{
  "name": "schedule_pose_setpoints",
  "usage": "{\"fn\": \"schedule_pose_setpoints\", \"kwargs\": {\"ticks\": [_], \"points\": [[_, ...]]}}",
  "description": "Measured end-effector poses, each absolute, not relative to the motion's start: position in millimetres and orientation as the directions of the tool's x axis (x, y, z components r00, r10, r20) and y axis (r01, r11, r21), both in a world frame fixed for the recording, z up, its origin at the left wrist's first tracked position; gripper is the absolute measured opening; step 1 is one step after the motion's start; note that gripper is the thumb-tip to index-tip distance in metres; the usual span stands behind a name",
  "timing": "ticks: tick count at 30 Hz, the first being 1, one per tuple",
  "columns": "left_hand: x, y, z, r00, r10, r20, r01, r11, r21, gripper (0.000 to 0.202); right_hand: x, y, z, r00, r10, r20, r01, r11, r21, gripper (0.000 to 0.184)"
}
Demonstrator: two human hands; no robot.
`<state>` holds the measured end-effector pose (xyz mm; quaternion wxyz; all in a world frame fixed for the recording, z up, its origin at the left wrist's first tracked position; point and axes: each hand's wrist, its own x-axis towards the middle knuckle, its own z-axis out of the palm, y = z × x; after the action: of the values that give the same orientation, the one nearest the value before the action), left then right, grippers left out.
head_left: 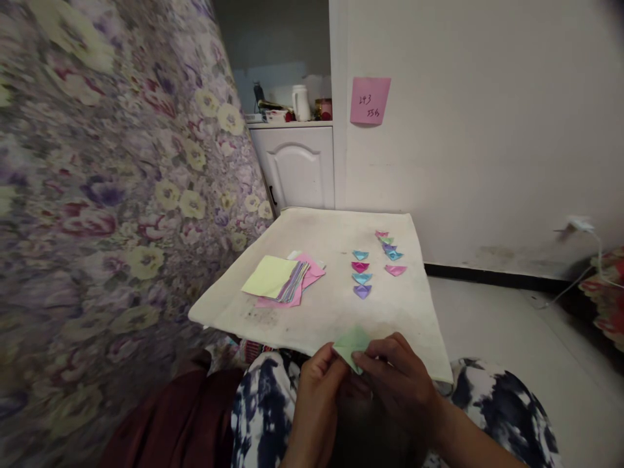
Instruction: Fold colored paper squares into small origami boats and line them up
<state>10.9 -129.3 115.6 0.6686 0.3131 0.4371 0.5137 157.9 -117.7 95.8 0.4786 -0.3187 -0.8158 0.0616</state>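
A light green sheet of origami paper point(351, 344), partly folded, is held up at the near edge of the table. My left hand point(319, 383) pinches its left corner between thumb and fingers. On the other side my right hand point(397, 374) grips the lower right part, thumb over the paper. Farther up the table lie folded paper boats in two columns: a purple one point(362, 292) ends the left column, and a pink one point(395, 270) sits at the near end of the right column. A stack of coloured paper point(270, 277), yellow on top, rests at the left.
The table point(316, 325) has a cream cloth over it. A flowered curtain point(146, 195) hangs along the left side. Behind stands a white cabinet point(302, 169) with a white jug point(301, 103) on its shelf. A pink note point(370, 101) is stuck on the wall.
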Motion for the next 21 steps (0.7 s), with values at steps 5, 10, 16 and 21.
{"fn": "schedule_pose_setpoints", "kwargs": {"ticks": [5, 10, 16, 21], "points": [[7.7, -129.0, 119.0, 0.145, 0.965, -0.219, -0.505, 0.262, 0.822, 0.016, 158.2, -114.9, 93.3, -0.401, 0.569, 0.718, 0.473, 0.8, -0.37, 0.038], [5.0, -128.3, 118.3, 0.138, 0.97, -0.201, -0.559, 0.244, 0.792, 0.015, 158.4, -112.1, 99.1, -0.466, 0.555, 0.689, 0.495, 0.809, -0.317, 0.04], [7.0, -123.5, 109.1, 0.085, 0.972, -0.217, -0.518, 0.229, 0.824, 0.013, 162.2, -114.8, 106.2, -0.48, 0.574, 0.663, 0.505, 0.799, -0.327, 0.038], [8.2, -121.7, 101.1, -0.002, 0.975, -0.223, -0.394, 0.205, 0.896, 0.018, 158.6, -112.9, 99.9, -0.09, 0.925, 0.369, 0.298, 0.379, -0.876, 0.03]]}}
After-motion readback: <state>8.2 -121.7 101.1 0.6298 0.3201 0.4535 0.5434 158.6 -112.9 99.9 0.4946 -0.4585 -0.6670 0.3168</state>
